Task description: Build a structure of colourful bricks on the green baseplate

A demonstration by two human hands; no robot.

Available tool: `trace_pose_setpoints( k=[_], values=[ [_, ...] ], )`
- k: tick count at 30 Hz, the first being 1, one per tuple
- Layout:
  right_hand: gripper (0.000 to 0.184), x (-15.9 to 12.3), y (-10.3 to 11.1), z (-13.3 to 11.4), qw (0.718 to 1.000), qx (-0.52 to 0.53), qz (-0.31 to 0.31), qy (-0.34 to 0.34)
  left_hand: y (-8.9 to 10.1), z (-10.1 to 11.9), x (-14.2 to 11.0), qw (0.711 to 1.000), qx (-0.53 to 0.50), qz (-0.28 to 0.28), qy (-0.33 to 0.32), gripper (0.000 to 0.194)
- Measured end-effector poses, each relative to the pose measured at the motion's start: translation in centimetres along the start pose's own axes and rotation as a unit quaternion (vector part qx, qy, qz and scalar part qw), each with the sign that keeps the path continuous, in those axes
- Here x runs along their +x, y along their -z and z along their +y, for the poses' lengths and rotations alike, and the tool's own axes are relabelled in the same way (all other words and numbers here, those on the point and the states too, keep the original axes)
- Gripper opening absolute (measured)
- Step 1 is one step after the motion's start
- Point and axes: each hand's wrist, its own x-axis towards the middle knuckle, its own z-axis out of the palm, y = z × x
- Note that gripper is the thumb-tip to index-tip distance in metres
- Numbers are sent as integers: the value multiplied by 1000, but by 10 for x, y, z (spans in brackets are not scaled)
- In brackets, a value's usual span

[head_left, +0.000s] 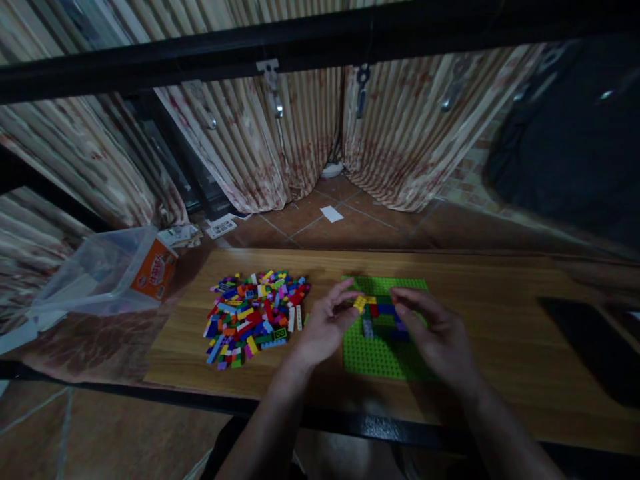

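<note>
Far out past your left hand (326, 323), a clear, boxy plastic bin (117, 293) bears an orange label (154, 270); its contents are unclear. That hand pinches a yellow brick (359, 304) above the studded green baseplate (380, 360); your right hand (441, 333) curls opposite, its grip unclear. Loose bricks (255, 320) heap leftward on the wood-grained desk (500, 320).

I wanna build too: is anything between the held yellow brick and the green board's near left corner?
Nothing visible blocks the yellow brick in the left hand from that corner of the green board; other bricks sit farther back.
</note>
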Motion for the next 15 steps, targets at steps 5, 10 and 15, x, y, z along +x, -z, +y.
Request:
trace_pose_setpoints(
  k=[5, 10, 15],
  values=[
    [33, 1, 5, 0, 985, -42, -151, 71, -16, -11, -1, 996, -74, -45, 37, 59],
    [29, 2, 5, 6, 972, -65, -211, 77, -20, -14, -1, 991, -100, -66, 60, 64],
    [18, 3, 9, 9, 978, -75, -188, 57, -24, -16, 1, 994, -71, -57, 68, 59]
  ],
)
